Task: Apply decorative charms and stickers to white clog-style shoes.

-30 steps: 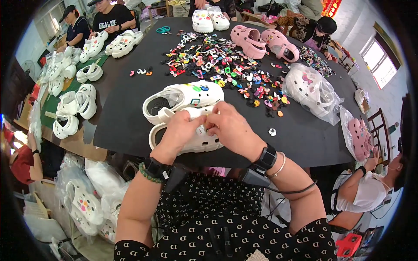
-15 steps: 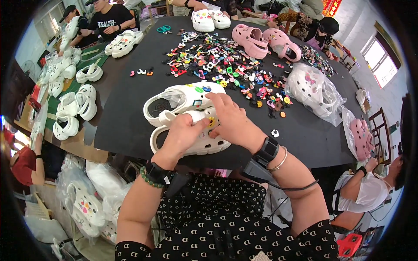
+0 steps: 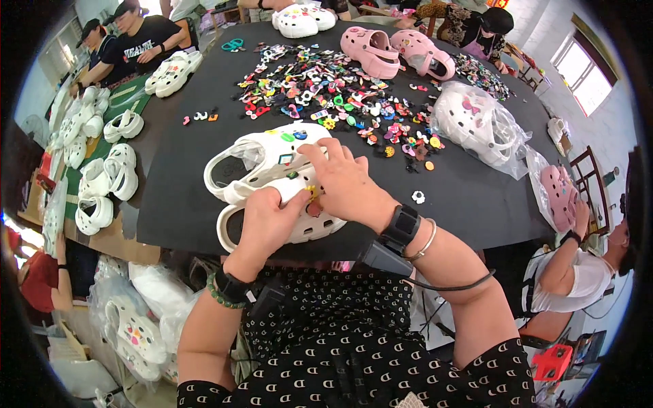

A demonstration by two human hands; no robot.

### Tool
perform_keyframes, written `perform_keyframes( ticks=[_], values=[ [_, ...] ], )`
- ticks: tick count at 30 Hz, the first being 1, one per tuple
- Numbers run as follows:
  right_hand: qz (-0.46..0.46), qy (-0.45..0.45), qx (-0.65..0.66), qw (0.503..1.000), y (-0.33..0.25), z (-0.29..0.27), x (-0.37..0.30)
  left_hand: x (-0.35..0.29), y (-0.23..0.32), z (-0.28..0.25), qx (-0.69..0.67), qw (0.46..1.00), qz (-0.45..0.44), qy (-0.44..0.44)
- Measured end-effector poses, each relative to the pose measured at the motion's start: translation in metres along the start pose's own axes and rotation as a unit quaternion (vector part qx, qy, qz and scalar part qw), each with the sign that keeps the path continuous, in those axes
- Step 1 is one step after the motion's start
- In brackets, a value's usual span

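Observation:
Two white clogs lie side by side on the black table in front of me, toes to the right. On the far clog (image 3: 262, 155), colourful charms dot the upper, including green, blue and framed ones. The near clog (image 3: 325, 227) bears a green, a yellow and a reddish-brown charm. My left hand (image 3: 266, 221) is closed on the near clog's upper, thumb pressed beside the yellow charm. From the right, my right hand (image 3: 352, 182) curls over the same clog's toe, thumb near the charms, and hides part of both clogs. Whether a small charm is between its fingers cannot be seen.
A heap of loose charms (image 3: 299, 81) spreads beyond the clogs. Pink clogs (image 3: 371, 53) stand behind it; a bagged white clog (image 3: 476, 126) lies right. One white flower-shaped charm (image 3: 417, 197) sits near my right wrist. More white clogs (image 3: 122, 170) cover the left table. Co-workers surround the tables.
The view has shifted, moving the scene leftward. My right fingers have drawn in closer on the near clog, and its green charm now shows. A co-worker at the left no longer holds up a clog.

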State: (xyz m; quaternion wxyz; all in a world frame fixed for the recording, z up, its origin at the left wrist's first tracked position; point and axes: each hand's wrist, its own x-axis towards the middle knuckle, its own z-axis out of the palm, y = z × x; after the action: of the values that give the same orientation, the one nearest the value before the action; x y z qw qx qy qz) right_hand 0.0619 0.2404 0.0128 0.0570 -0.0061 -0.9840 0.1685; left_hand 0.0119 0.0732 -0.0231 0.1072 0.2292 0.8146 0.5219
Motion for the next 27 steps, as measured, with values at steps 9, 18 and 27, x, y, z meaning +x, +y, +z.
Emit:
perform_keyframes(
  ticks=[9, 18, 27],
  values=[
    [-0.013, -0.025, 0.101, 0.995, 0.006, 0.011, -0.017, 0.002, 0.008, -0.021, 0.188, 0.979, 0.077, 0.032],
    [-0.134, -0.037, 0.213, 0.967, 0.036, 0.004, -0.015, -0.007, 0.012, -0.104, 0.314, 0.949, 0.003, 0.034],
    [0.17, 0.008, -0.004, 0.985, 0.158, -0.017, 0.042, 0.014, 0.037, -0.085, 0.295, 0.918, 0.159, 0.214]
  ],
)
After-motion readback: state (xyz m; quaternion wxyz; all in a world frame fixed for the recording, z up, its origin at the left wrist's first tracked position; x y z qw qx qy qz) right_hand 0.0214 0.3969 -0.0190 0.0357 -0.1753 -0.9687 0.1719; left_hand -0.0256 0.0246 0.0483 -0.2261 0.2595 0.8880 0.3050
